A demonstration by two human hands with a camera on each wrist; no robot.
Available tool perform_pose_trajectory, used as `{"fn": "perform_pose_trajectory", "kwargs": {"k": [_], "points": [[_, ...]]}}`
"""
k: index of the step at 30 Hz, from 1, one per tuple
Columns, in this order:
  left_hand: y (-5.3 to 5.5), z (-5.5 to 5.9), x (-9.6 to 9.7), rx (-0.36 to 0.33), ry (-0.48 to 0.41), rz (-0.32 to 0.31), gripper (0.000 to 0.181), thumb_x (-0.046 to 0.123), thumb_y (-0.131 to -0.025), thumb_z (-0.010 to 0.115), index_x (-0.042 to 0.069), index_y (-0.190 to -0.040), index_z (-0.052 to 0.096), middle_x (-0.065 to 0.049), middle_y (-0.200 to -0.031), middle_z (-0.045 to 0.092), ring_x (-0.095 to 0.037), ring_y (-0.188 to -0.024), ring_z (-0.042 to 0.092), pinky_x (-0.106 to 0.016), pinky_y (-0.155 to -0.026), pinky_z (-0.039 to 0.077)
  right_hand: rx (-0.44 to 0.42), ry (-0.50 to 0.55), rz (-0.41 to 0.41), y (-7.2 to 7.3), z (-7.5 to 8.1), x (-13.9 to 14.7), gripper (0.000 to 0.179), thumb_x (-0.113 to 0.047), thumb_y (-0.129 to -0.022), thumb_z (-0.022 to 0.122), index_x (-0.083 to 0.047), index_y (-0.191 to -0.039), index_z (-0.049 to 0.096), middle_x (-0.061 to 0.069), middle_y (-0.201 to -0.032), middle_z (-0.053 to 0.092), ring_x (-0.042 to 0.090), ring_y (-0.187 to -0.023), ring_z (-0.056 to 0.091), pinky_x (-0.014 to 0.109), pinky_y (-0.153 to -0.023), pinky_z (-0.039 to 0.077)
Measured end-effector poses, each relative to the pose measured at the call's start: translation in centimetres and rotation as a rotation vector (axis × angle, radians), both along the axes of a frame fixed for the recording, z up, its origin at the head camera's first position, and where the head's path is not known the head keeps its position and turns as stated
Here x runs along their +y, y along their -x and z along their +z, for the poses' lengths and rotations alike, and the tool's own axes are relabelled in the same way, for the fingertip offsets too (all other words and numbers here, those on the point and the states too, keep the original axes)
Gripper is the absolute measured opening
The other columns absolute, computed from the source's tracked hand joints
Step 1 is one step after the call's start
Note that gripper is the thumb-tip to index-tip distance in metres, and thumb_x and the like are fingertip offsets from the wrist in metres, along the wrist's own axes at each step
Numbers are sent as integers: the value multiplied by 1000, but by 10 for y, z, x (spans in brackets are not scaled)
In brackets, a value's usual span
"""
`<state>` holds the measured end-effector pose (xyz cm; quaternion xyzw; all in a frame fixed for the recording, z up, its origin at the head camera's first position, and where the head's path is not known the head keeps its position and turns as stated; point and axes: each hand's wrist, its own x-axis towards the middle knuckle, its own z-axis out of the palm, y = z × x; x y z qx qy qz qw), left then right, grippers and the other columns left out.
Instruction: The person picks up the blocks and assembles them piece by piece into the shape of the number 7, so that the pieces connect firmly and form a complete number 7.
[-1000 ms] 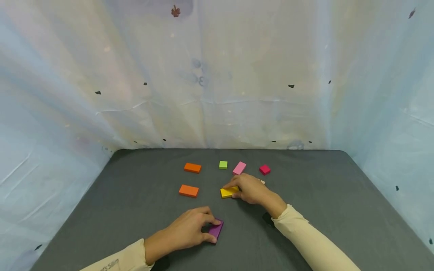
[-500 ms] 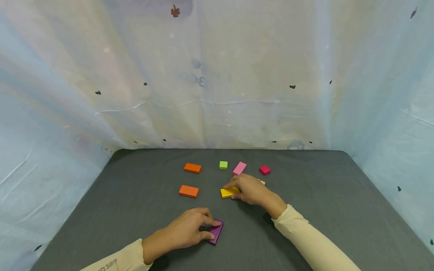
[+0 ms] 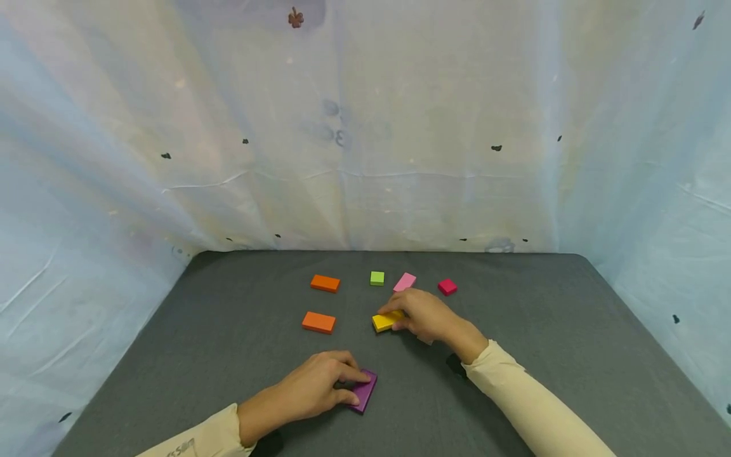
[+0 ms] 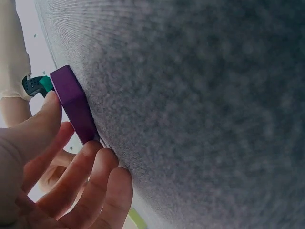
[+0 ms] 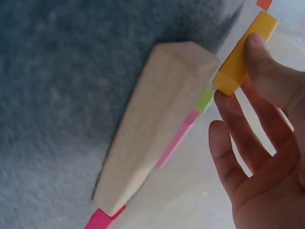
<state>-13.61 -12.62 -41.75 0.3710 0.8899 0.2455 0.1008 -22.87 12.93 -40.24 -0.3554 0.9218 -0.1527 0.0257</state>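
Note:
My left hand (image 3: 318, 384) pinches a flat purple block (image 3: 366, 391) near the front of the table, thumb and index finger across it. In the left wrist view the thumb lies along one face of the purple block (image 4: 78, 107), with fingertips at its lower end. Farther off to the right, my right hand (image 3: 425, 314) holds a yellow block (image 3: 385, 322) between thumb and fingers. The right wrist view has that yellow block (image 5: 240, 59) tilted over the cloth. A plain wooden block (image 5: 150, 124) lies close by, mostly covered by the right hand in the head view.
Two orange blocks, one farther back (image 3: 325, 284) and one nearer (image 3: 318, 322), lie left of centre. Along the back are a small lime-green block (image 3: 377, 278), a pink block (image 3: 405, 281) and a red block (image 3: 447, 287). A pale curtain (image 3: 365, 127) encloses the grey-covered table (image 3: 228, 330).
My right hand has shifted slightly up and away with the yellow block. A pale corner behind that hand is now covered, and a pale edge shows below it. The left hand stays put.

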Motion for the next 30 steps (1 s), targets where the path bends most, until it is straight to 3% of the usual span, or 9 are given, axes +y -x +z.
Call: {"fn": "perform_pose_trajectory", "kwargs": {"k": [4,20,30], "points": [[0,1,0,2,17,0,32,30,-85,78,28,-116,75,14,-102,67,2,-93,60,-20,-79,52,9,-13,27,0,2,1,35,-18,-86,78,-22,-120,74,-5,-119,71,18,-118,61,41,-103,50],[-6,1,2,48,76,15,29,31,-85,78,28,-115,76,14,-107,69,-4,-101,63,-32,-89,55,36,-6,165,-7,-9,3,32,-18,-88,75,-21,-120,73,-6,-116,72,16,-112,64,39,-100,51],[-7,-1,2,59,82,24,28,31,-86,77,28,-114,77,13,-108,70,-6,-102,64,-33,-88,55,28,-2,160,-13,-14,4,32,-18,-88,75,-22,-121,73,-5,-116,71,16,-112,63,41,-100,51]]}}
